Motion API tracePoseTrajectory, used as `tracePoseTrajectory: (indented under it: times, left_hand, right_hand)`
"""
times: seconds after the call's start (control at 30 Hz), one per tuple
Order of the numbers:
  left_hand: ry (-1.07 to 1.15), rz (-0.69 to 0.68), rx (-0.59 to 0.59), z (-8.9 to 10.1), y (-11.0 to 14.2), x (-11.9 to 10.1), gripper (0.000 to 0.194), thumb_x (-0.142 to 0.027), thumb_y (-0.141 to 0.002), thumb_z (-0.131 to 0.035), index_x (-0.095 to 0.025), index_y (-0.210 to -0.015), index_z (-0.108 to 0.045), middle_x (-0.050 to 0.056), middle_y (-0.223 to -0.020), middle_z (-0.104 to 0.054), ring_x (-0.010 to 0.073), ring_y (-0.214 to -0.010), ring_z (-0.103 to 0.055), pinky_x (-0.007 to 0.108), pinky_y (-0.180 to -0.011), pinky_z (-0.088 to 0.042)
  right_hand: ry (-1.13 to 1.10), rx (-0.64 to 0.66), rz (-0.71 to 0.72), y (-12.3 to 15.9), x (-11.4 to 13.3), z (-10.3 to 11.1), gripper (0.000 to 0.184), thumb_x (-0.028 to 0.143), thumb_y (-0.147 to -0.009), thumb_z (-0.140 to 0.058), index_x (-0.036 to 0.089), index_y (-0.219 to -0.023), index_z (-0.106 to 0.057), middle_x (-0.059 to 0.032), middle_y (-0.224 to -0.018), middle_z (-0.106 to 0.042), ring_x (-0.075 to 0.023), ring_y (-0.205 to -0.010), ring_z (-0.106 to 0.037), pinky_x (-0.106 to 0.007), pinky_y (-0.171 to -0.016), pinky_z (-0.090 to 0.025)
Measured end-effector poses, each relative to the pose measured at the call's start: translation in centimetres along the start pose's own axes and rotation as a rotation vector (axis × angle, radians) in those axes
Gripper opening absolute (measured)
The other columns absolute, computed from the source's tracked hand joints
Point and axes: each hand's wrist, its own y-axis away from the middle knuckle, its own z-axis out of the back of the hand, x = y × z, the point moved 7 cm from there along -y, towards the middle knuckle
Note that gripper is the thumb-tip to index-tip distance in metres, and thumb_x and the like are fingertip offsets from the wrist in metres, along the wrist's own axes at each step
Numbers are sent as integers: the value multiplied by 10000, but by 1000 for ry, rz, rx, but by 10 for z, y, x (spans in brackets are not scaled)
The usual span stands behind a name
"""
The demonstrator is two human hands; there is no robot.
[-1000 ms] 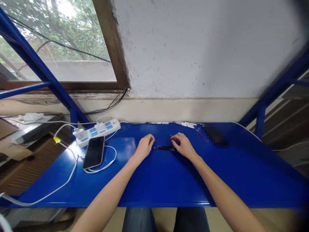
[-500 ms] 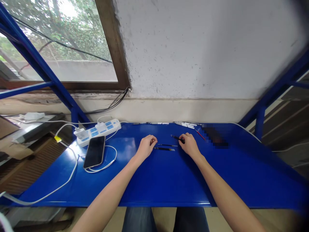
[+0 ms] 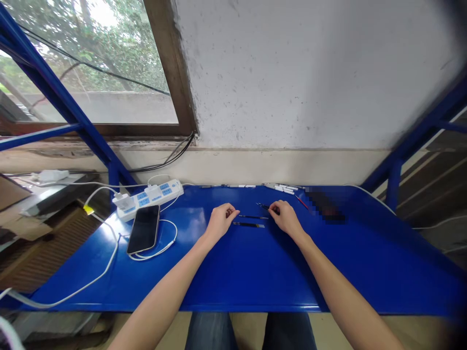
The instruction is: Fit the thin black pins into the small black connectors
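Observation:
My right hand (image 3: 283, 215) pinches a slim black pen (image 3: 263, 206), its thin tip pointing left and slightly up, away from me. My left hand (image 3: 221, 218) is closed, thumb and fingertips pressed together. Anything small in that pinch is hidden. Just right of its fingertips a thin dark pen refill (image 3: 254, 217) lies on the blue table. A thicker black pen part (image 3: 249, 225) with a clear right end lies nearer to me, nearly parallel to the refill.
White pens (image 3: 286, 188) lie in a group along the back edge, with a red pen (image 3: 302, 201) beside a blurred dark object (image 3: 324, 204). More pens (image 3: 241, 186) line the wall. At left are a phone (image 3: 144, 229), a power strip (image 3: 162, 193) and a white cable (image 3: 174, 236).
The pen in my right hand has tilted a little, and its tip has shifted slightly left and away from me. My left fingertips have moved slightly right.

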Motion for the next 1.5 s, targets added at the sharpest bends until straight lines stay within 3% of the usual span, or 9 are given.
tracePoseTrajectory:
  times: [0.2,0.33,0.47,0.6,0.77,1.03,1.2,1.5]
  left_hand:
    - [109,103,-47,6,0,5,360,-469,-822,-563,-175,-615,-553,-26,-521,-504,112,-501,-454,235,-513,-327]
    - [375,215,-34,-1,-2,19,327,-482,-763,-628,-164,-690,-605,-5,-587,-578,124,-553,-531,233,-540,-401]
    - [670,299,-25,-7,-3,24,307,-426,-699,-709,-141,-803,-658,34,-710,-656,125,-617,-587,253,-616,-477]
    - [810,326,-30,-4,-4,23,341,-382,-685,-743,-121,-894,-676,92,-843,-709,164,-743,-655,308,-733,-523]
    - [836,300,-48,0,-6,21,369,-353,-687,-753,-118,-951,-647,125,-948,-718,200,-854,-679,360,-813,-534]
    - [778,292,-11,-8,-2,12,329,-387,-719,-721,-124,-903,-649,99,-863,-719,183,-777,-678,326,-743,-536]
    - [701,280,0,-9,-1,8,352,-475,-775,-638,-123,-759,-631,64,-686,-679,146,-609,-629,284,-619,-511]
    - [728,240,35,-11,0,3,303,-395,-718,-714,-130,-845,-641,91,-806,-715,182,-719,-667,311,-685,-526]
  right_hand:
    - [-499,48,-128,1,3,0,218,394,-795,-555,186,-765,-613,-28,-725,-643,-168,-690,-584,-282,-667,-420]
    - [-799,105,-224,3,8,-7,306,475,-731,-638,173,-768,-605,-9,-661,-597,-130,-594,-526,-250,-565,-395]
    - [-1083,150,-349,6,11,-16,360,487,-651,-742,163,-749,-617,12,-607,-533,-104,-539,-465,-243,-514,-372]
    - [-1288,173,-404,7,12,-21,349,432,-617,-804,163,-767,-640,6,-637,-537,-111,-592,-490,-246,-539,-393]
    - [-1359,147,-441,5,6,-20,330,390,-603,-831,177,-781,-653,3,-659,-558,-128,-639,-531,-277,-621,-452]
    - [-1416,176,-364,6,19,-14,318,381,-666,-793,180,-898,-711,-46,-809,-652,-166,-790,-606,-316,-767,-493]
    - [-1402,242,-302,9,30,-14,319,388,-707,-758,178,-945,-718,-68,-874,-666,-182,-831,-615,-316,-755,-494]
    - [-1373,301,-257,10,30,-20,317,405,-752,-724,187,-982,-720,-82,-929,-671,-185,-853,-611,-306,-739,-491]
